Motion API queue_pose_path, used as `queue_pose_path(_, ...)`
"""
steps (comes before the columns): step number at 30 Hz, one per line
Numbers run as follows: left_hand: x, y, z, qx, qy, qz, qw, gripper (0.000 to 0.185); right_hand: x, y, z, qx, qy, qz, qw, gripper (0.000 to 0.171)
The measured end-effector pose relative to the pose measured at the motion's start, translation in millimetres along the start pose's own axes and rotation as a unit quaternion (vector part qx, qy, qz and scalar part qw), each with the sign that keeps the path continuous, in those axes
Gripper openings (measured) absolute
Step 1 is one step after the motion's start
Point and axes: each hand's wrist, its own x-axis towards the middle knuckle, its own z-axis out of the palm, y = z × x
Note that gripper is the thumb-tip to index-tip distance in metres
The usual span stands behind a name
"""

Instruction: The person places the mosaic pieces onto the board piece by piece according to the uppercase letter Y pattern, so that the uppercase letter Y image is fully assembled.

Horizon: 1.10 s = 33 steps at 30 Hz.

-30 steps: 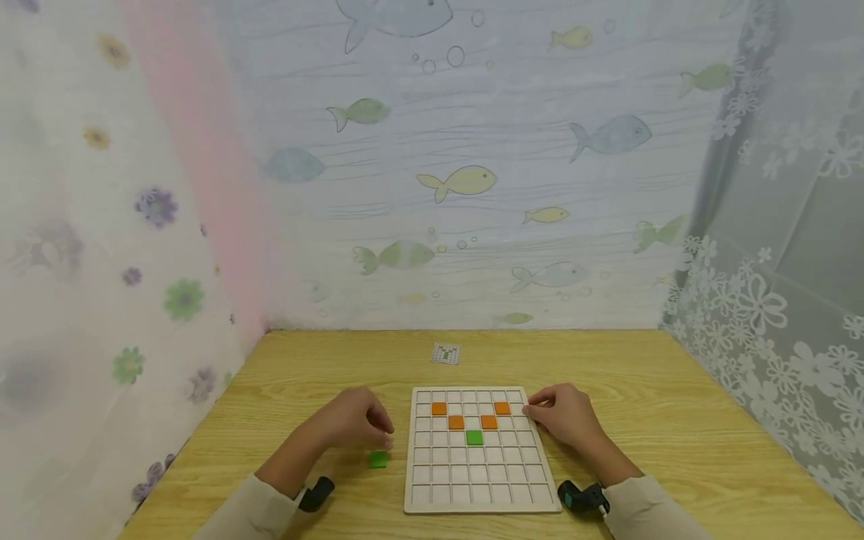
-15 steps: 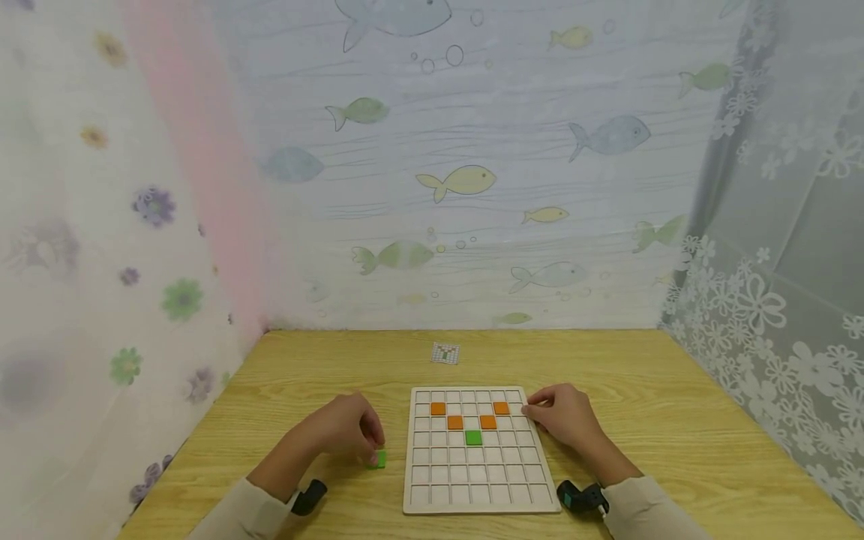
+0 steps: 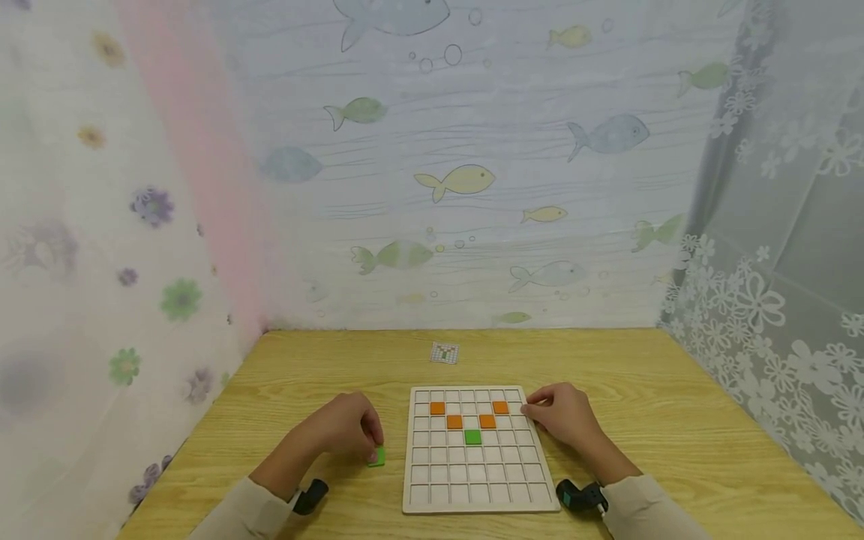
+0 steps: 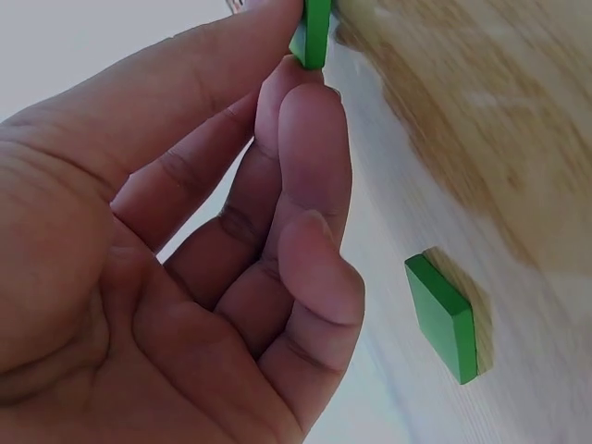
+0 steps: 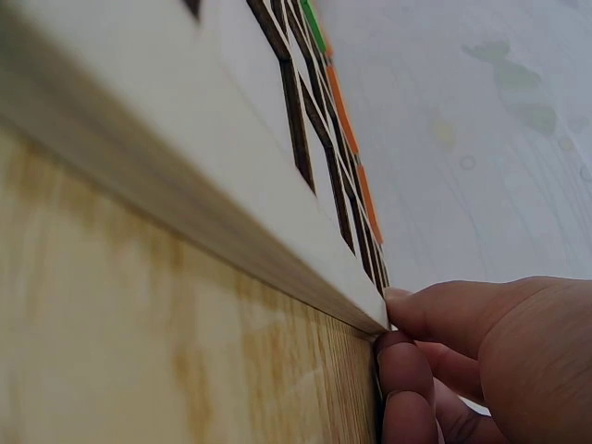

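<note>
A white wooden grid board (image 3: 472, 480) lies on the table, holding several orange tiles (image 3: 437, 408) and one green tile (image 3: 472, 436). My left hand (image 3: 373, 442) rests left of the board and pinches a green tile (image 4: 312, 32) between thumb and fingertip, on edge against the table. A second green tile (image 4: 444, 319) lies flat on the wood close by. In the head view only one green tile (image 3: 376, 455) shows, at my fingertips. My right hand (image 3: 529, 410) holds the board's right edge (image 5: 277, 268) near its far corner, with my thumb and a fingertip against it.
A small pattern card (image 3: 444, 352) lies behind the board. Fish-print and floral curtains close in the wooden table (image 3: 641, 390) at the back, left and right. Black wrist cameras (image 3: 312, 495) sit on both cuffs.
My left hand came down and nearer onto the green tile beside the board and took it between thumb and finger. My right hand and the board stayed still.
</note>
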Motion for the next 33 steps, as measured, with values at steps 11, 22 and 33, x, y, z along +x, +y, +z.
queue_pose_path(11, 2.9, 3.0, 0.9, 0.013, -0.005, 0.004, 0.9999, 0.017, 0.6, -0.1, 0.6, -0.002, 0.004, 0.0, 1.0, 0.013)
queue_pose_path(22, 3.6, 4.1, 2.5, 0.016, -0.033, -0.007, 0.9993, 0.017, -1.1, -2.3, -0.7, -0.007, 0.003, -0.003, 1.0, 0.014)
queue_pose_path(33, 4.1, 7.8, 3.2, 0.017, -0.03, 0.01, 0.9994, 0.011, -0.9, -0.2, -2.1, -0.017, 0.003, -0.004, 1.0, 0.015)
